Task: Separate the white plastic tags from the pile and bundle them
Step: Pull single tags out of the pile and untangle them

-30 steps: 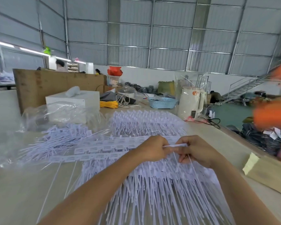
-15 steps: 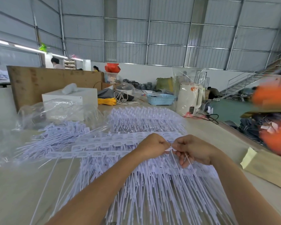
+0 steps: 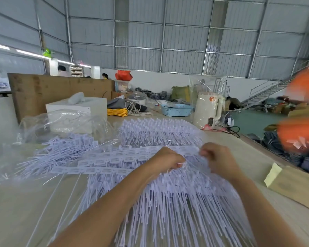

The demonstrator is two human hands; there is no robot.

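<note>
Gripping thin white plastic tags (image 3: pixel 168 202), the left hand (image 3: pixel 165 160) curls tight; right hand (image 3: pixel 218 160) pinches tag heads.

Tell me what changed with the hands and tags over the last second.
The left hand has drawn down and away from the right hand, still gripping tag ends; the hands no longer touch. The right hand keeps pinching the tags. The pile of white tags stays spread on the table.

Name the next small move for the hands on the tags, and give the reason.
Probably pull the hands apart to snap the gripped tags free. The left hand grips white stems in a fist, the right hand pinches at the strip beside it, and both sit over the tag pile, so the piece looks not yet separated.
</note>
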